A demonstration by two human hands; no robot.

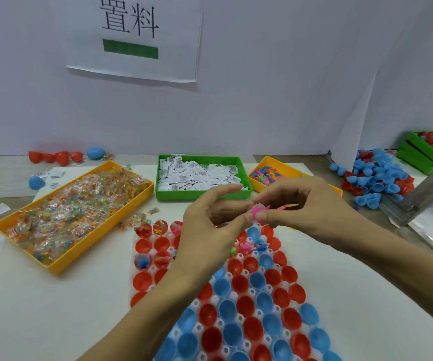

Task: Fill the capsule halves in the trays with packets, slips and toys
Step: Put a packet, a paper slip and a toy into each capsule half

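Red and blue capsule halves [246, 306] sit open side up in white trays [236, 298] in front of me. A few halves at the far left of the trays hold coloured bits. My left hand [210, 225] and my right hand [306, 204] meet above the trays' far end. Both pinch small toys [258, 210]: a pink piece between the two thumbs, and thin pink and yellow pieces sticking out by my right fingers. More small toys [246, 247] lie in halves just below my hands.
A yellow bin of clear candy packets [75, 214] stands at the left. A green bin of white slips [199, 175] is behind my hands, and a yellow bin of toys [267, 174] beside it. Loose capsule halves [377, 178] are heaped at the right near a green crate [423, 152].
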